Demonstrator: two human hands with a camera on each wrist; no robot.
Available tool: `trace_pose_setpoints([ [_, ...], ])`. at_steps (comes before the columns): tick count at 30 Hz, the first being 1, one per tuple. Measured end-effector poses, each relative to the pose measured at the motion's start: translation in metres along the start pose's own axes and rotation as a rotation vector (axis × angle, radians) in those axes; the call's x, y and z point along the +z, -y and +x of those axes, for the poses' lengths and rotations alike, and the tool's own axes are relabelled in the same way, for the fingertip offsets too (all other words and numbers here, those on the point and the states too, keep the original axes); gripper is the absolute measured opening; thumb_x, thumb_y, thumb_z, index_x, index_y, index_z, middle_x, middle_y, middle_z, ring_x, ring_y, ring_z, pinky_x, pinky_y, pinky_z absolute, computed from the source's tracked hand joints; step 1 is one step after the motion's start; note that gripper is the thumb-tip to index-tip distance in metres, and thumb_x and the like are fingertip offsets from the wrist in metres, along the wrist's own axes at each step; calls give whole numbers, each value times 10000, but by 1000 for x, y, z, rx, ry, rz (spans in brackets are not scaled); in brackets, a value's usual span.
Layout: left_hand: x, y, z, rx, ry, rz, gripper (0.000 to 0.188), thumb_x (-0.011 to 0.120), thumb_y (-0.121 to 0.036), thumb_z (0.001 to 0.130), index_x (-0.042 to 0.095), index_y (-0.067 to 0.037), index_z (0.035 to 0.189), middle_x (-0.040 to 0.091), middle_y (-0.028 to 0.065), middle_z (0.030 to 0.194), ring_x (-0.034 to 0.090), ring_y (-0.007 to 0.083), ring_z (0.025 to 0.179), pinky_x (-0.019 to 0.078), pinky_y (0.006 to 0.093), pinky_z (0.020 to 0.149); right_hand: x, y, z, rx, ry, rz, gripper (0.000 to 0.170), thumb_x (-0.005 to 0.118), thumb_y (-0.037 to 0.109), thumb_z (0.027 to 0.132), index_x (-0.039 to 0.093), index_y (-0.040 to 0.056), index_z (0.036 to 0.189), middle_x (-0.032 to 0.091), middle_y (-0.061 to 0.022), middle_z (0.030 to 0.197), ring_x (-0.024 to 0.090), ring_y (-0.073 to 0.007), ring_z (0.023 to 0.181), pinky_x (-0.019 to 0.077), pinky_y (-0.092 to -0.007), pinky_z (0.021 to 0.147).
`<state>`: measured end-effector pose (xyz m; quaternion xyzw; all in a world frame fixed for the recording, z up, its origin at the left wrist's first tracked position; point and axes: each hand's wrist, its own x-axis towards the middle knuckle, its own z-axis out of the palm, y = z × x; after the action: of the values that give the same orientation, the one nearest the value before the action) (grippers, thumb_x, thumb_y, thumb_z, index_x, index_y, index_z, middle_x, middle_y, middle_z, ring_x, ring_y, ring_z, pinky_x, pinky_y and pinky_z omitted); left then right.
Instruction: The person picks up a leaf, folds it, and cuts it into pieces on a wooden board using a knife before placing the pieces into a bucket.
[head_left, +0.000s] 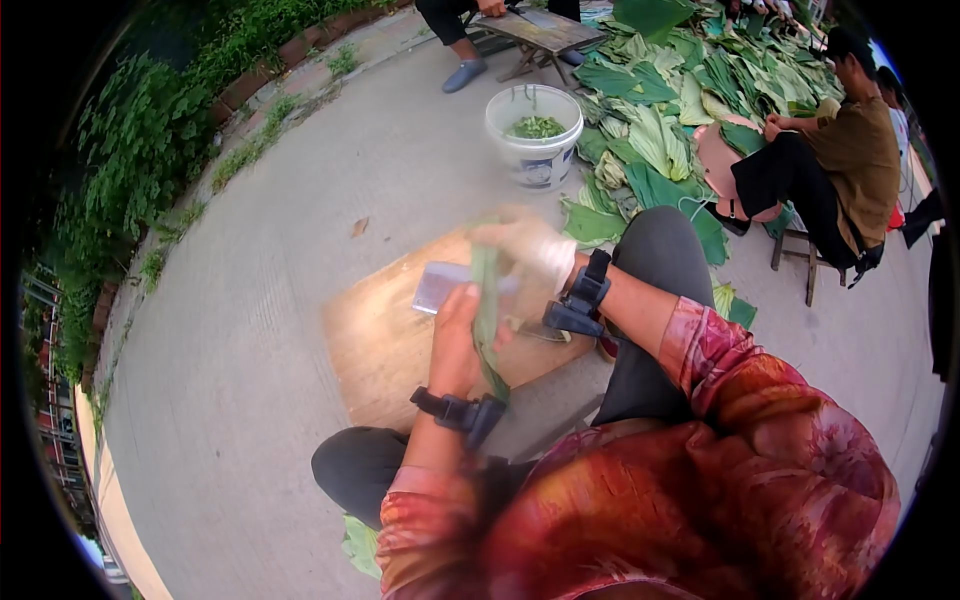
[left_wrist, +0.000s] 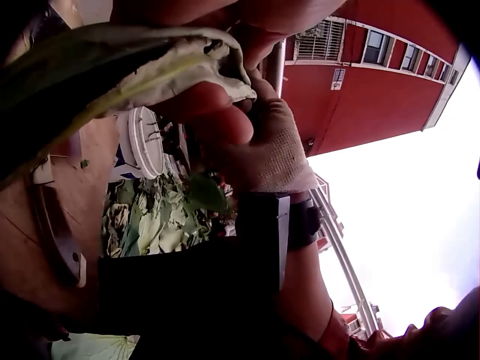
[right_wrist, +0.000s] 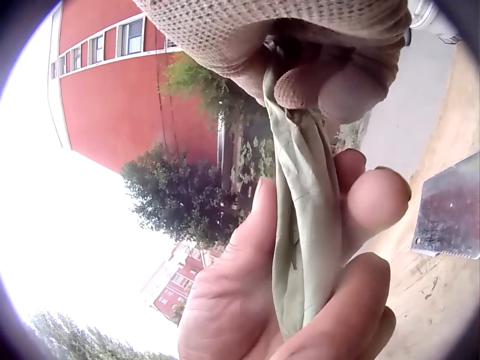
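Observation:
Above the board, my bare left hand [head_left: 456, 345] holds a long folded lotus leaf [head_left: 485, 300], its thumb and fingers on either side of it. My right hand [head_left: 520, 245], in a mesh glove that leaves the fingertips bare, is blurred in the head view. In the right wrist view its curled fingers [right_wrist: 300, 88] pinch the narrow upper end of the leaf [right_wrist: 307, 195]. Pale underside and a midrib show on the leaf [left_wrist: 161, 79] in the left wrist view. Under the hands, a rectangular metal blade [head_left: 437, 288] lies on the wooden board [head_left: 375, 345].
A knife [left_wrist: 61, 236] lies on the board's right side. Beyond stands a white bucket [head_left: 535, 165] with green cuttings inside. Lotus leaves [head_left: 655, 140] spread over the ground at back right, where a person [head_left: 850, 150] sits on a stool. Another person sits behind a small wooden table [head_left: 540, 32].

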<state>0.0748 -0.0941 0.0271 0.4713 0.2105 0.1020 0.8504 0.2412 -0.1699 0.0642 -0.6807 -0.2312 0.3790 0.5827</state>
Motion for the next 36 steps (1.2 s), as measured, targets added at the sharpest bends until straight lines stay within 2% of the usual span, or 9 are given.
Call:
trace_pose_setpoints([
  [4, -1, 2, 0, -38, 54, -58, 280, 541, -247, 997, 583, -23, 1161, 669, 103, 904, 616, 187, 583, 476, 289, 527, 2, 9, -5, -71, 7, 50, 351, 683, 273, 886, 644, 19, 1125, 658, -64, 905, 618, -163, 728, 520, -306, 649],
  [7, -3, 3, 4, 33, -6, -156, 260, 553, -217, 990, 552, -15, 1155, 661, 175, 1011, 645, 236, 763, 518, 332, 663, 8, 17, -15, -93, -23, 147, 316, 671, 243, 909, 647, 15, 1126, 670, -65, 895, 643, -158, 770, 533, -304, 692],
  [11, -7, -9, 7, 211, -180, -237, 287, 577, -220, 978, 560, -30, 1193, 623, 135, 1135, 592, 240, 1016, 479, 378, 896, 14, -13, 5, -162, -52, 71, 416, 662, 325, 911, 634, 8, 1178, 682, -104, 938, 661, -191, 803, 540, -315, 728],
  [13, -16, -10, 9, 266, -213, -268, 306, 583, -236, 976, 565, -37, 1208, 604, 106, 1179, 550, 235, 1104, 427, 396, 986, 16, -28, 10, -471, 16, -545, 496, 642, 390, 906, 618, -9, 1200, 679, -145, 990, 668, -206, 823, 540, -321, 737],
  [16, -9, -17, 7, 282, -306, -341, 265, 593, -209, 974, 600, -10, 1150, 640, 71, 1059, 584, 188, 979, 467, 364, 889, 40, -11, -21, -173, 139, -376, 471, 630, 402, 904, 626, 23, 1184, 656, -112, 1140, 622, -216, 1030, 494, -349, 886],
  [18, -11, -14, 7, 297, -306, -287, 288, 601, -226, 968, 599, -11, 1160, 639, 75, 1076, 578, 193, 998, 463, 367, 901, 46, -1, -33, -22, 262, -400, 635, 568, 480, 911, 543, -19, 1303, 631, -208, 1241, 643, -290, 1078, 501, -354, 895],
  [19, -13, -12, 7, 305, -304, -260, 300, 605, -235, 965, 598, -11, 1165, 638, 77, 1084, 575, 195, 1007, 461, 369, 906, 53, -8, -37, -100, 177, -323, 622, 517, 459, 940, 510, -20, 1336, 631, -190, 1226, 595, -304, 1146, 452, -363, 978],
  [29, -37, -26, 17, 311, -117, -343, 317, 571, -309, 980, 588, -16, 1098, 653, 143, 1083, 603, 288, 1044, 461, 440, 963, 58, -69, -1, -512, 281, -374, 481, 515, 386, 949, 589, 52, 1287, 561, -142, 1295, 510, -287, 1236, 390, -379, 1047],
  [36, -33, -34, 13, 427, -279, -237, 419, 514, -322, 1010, 508, 55, 1194, 663, 203, 1046, 637, 329, 985, 499, 453, 894, 64, -56, -20, -396, 243, -406, 454, 532, 295, 953, 539, 30, 1323, 567, -158, 1315, 535, -261, 1217, 413, -374, 1019],
])
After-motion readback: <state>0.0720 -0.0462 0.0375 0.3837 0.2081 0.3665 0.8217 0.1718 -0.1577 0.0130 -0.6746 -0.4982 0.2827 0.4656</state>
